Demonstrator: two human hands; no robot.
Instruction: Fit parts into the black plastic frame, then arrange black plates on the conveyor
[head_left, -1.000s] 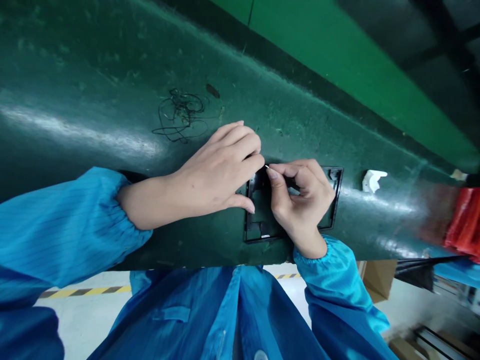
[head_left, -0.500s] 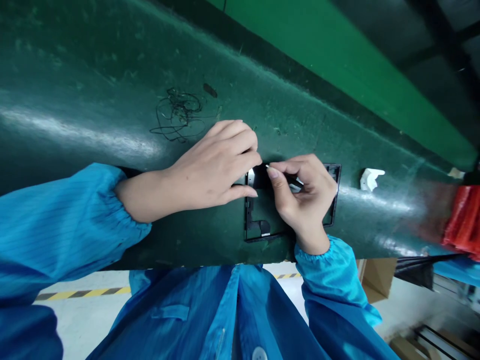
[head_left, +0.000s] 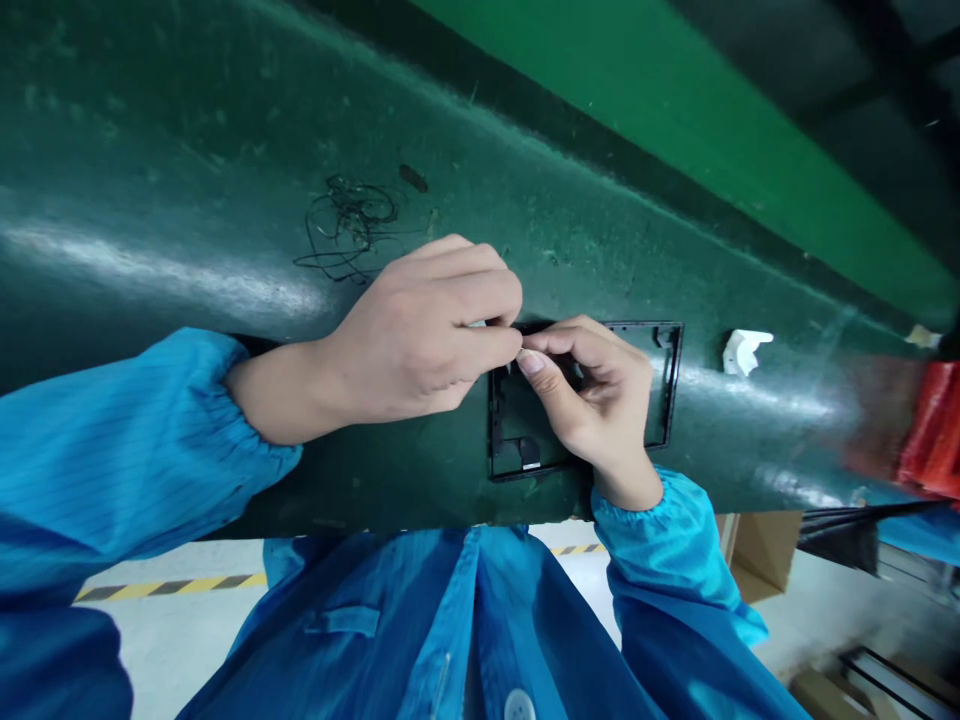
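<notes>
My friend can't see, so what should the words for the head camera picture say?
The left hand and right hand, in blue sleeves, pinch fingertips together over a black rectangular frame lying on a dark green table; what they pinch is too small to tell. A tangle of thin black wire lies beyond them.

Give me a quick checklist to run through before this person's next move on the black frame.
1. Black frame lies flat on the green table: ok.
2. Left hand and right hand meet fingertip to fingertip over the frame's upper left corner: ok.
3. What the fingertips pinch: cannot tell, hidden.
4. Tangle of black wire lies apart from the frame: ok.
5. White piece sits apart, right of the frame: ok.
</notes>
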